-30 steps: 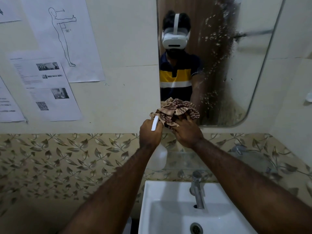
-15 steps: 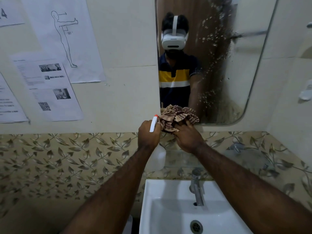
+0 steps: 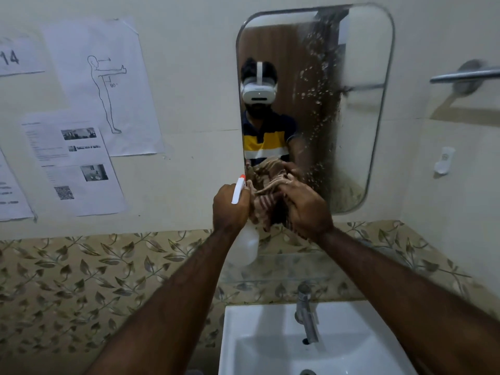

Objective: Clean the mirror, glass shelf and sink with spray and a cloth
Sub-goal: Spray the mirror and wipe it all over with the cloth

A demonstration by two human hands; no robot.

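- The left hand (image 3: 230,209) has its grip closed round the neck of the spray bottle (image 3: 249,246). The pale body hangs below the fist and the trigger head pokes out above it.
- The right hand (image 3: 307,212) has its grip curled into the bunched striped cloth (image 3: 266,197), which sits between the two grips and touches the bottle's head.
- The mirror (image 3: 359,77) stands just beyond and above both grips. Spray droplets speckle a band up and to the right of the right grip.
- The step in hand looks like readying the cloth to wipe. It would go best gathered into a flat pad with no loose tail hanging from the grip.
- Begin well above the grip, at the top of the droplet band, and work down in overlapping passes so runs are caught at the lower edge.
- Hold the bottle off to the left of the wiping grip, clear of the glass.
- The glass shelf (image 3: 297,269) lies below both grips and the sink (image 3: 235,334) lower again. Drips landing there can wait for their own turn.
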